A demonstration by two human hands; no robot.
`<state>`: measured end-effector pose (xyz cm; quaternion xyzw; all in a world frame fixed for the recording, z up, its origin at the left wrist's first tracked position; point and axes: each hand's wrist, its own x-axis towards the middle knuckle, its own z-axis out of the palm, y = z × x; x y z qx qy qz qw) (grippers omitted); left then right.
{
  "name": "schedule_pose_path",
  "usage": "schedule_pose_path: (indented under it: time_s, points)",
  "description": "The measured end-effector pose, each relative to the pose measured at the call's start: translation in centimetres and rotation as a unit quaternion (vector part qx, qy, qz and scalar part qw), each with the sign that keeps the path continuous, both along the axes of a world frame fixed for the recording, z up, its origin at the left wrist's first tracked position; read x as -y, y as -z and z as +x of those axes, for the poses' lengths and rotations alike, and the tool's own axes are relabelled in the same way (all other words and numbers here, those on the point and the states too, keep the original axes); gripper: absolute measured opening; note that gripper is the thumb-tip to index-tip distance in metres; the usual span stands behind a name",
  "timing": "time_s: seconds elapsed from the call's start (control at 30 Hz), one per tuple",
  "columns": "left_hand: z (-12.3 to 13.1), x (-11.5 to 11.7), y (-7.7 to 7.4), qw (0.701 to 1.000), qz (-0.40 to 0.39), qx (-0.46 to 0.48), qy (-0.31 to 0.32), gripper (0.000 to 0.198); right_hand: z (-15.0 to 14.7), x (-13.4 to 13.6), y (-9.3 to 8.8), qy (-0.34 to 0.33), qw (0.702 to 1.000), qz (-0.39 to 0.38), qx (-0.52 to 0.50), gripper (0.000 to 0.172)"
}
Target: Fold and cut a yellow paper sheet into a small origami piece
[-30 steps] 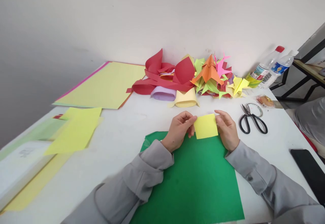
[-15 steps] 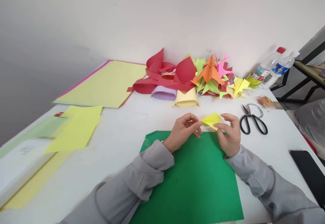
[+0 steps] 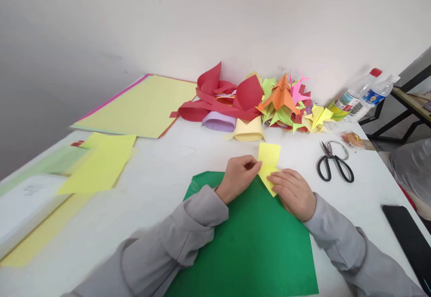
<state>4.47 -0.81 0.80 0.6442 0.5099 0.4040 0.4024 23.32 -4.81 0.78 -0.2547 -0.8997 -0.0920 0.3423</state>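
Observation:
A small piece of yellow paper point(image 3: 270, 154) with a crease across its middle is between my hands, above the far edge of a green sheet point(image 3: 249, 252). My left hand point(image 3: 239, 175) pinches the paper's left edge near the crease, thumb and forefinger closed. On the other side, my right hand point(image 3: 293, 192) grips the lower part, its fingers over the front of the paper and its thumb hidden. The paper's upper half stands up beyond my fingers.
Folded paper figures point(image 3: 282, 101) and red paper shapes point(image 3: 222, 99) are heaped by the wall. Scissors point(image 3: 334, 162), a tape roll point(image 3: 343, 149), two bottles point(image 3: 362, 95) and a black phone point(image 3: 406, 238) lie or stand right. Yellow sheets point(image 3: 101, 162) lie left.
The yellow paper has turned from lying sideways and folded to upright, opened out along its crease. My right hand has moved down and left and changed its grip from the edge to the lower half.

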Motion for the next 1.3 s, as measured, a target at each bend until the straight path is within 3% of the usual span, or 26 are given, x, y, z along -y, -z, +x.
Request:
schedule_pose_path:
  time_s: [0.07, 0.17, 0.27, 0.37, 0.57, 0.73, 0.97, 1.3]
  points:
    - [-0.2, 0.2, 0.1, 0.991, 0.068, -0.115, -0.021, 0.025, 0.5, 0.0, 0.1, -0.024, 1.000, -0.008, 0.014, 0.019]
    - [-0.4, 0.8, 0.1, 0.941, 0.207, -0.269, -0.006, 0.012, 1.3, 0.1, 0.1, -0.051, 0.998, -0.029, 0.026, 0.019]
    - [-0.7, 1.5, 0.0, 0.866, 0.373, -0.318, 0.098, 0.016, 2.0, 0.1, 0.1, -0.063, 0.996, -0.062, 0.026, 0.019]
    - [-0.9, 2.1, 0.2, 0.834, 0.417, -0.310, 0.184, 0.023, 2.5, 0.1, 0.1, -0.061, 0.990, -0.128, -0.006, 0.020]
    - [-1.3, 2.9, 0.7, 0.842, 0.395, -0.295, 0.219, 0.021, 2.5, -0.1, -0.6, -0.003, 0.967, -0.231, -0.105, 0.010]
    - [-1.0, 3.7, 0.6, 0.850, 0.385, -0.285, 0.219, 0.022, 2.3, -0.4, -0.7, 0.120, 0.945, -0.267, -0.143, 0.002]
    - [-0.8, 4.4, 0.5, 0.854, 0.365, -0.273, 0.251, 0.024, 2.1, -0.1, -0.1, 0.224, 0.911, -0.305, -0.163, 0.015]
    - [-0.4, 4.9, 0.5, 0.855, 0.358, -0.277, 0.254, 0.024, 1.9, -0.6, -0.5, 0.165, 0.928, -0.315, -0.111, 0.007]
